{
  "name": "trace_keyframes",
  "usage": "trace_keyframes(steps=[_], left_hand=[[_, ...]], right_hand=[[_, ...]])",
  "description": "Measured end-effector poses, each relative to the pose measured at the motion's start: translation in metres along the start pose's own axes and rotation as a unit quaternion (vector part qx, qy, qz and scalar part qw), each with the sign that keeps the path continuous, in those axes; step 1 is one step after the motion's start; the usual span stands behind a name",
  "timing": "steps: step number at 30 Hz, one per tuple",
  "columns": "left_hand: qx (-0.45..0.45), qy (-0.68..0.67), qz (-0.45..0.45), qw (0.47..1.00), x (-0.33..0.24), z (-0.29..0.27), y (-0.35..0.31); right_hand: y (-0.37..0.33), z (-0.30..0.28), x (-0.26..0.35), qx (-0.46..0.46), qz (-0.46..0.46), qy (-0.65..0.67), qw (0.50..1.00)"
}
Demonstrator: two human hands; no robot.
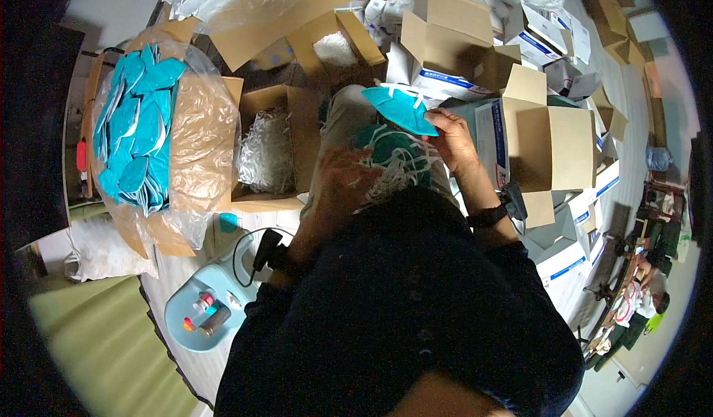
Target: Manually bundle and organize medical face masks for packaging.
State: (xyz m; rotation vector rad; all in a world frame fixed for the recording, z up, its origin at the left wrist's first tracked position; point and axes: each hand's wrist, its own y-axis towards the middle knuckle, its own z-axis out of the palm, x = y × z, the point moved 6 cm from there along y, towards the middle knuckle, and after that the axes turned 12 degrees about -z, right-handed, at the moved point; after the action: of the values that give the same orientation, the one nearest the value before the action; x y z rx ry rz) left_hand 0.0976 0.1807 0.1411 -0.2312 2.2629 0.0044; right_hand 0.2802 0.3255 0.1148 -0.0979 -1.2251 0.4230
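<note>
My right hand (454, 138) pinches the corner of a teal folded face mask (401, 109) above my lap, fingers closed on its edge. White strips show along the mask's upper side. Below it, a tangle of white elastic straps (401, 166) lies across my lap over more teal material. My left hand (345, 179) is low over my lap beside the straps, smeared by motion, so its fingers cannot be made out.
At the left, a plastic-lined carton holds a heap of teal masks (137, 131). Beside it, a brown box contains white straps (267, 153). Open cartons (546, 146) crowd the right. A light-blue stool (178, 320) holding small bottles stands lower left.
</note>
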Motion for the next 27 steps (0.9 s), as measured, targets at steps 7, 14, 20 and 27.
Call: trace_keyframes(steps=[7,14,20,27], left_hand=[[-0.146,-0.213,0.001,0.966,-0.047,-0.065,0.049],[0.002,-0.265,-0.073,0.961,-0.049,-0.049,0.067],[-0.002,-0.473,-0.098,0.875,-0.052,-0.037,0.075],[-0.080,-0.349,0.005,0.934,-0.055,-0.030,0.063]], right_hand=[[-0.024,0.014,-0.009,0.121,0.190,0.169,0.960],[-0.033,0.038,0.020,0.118,0.190,0.331,0.917],[-0.028,0.051,0.049,0.104,-0.180,-0.106,0.972],[-0.043,0.073,0.065,0.120,-0.283,-0.346,0.887]])
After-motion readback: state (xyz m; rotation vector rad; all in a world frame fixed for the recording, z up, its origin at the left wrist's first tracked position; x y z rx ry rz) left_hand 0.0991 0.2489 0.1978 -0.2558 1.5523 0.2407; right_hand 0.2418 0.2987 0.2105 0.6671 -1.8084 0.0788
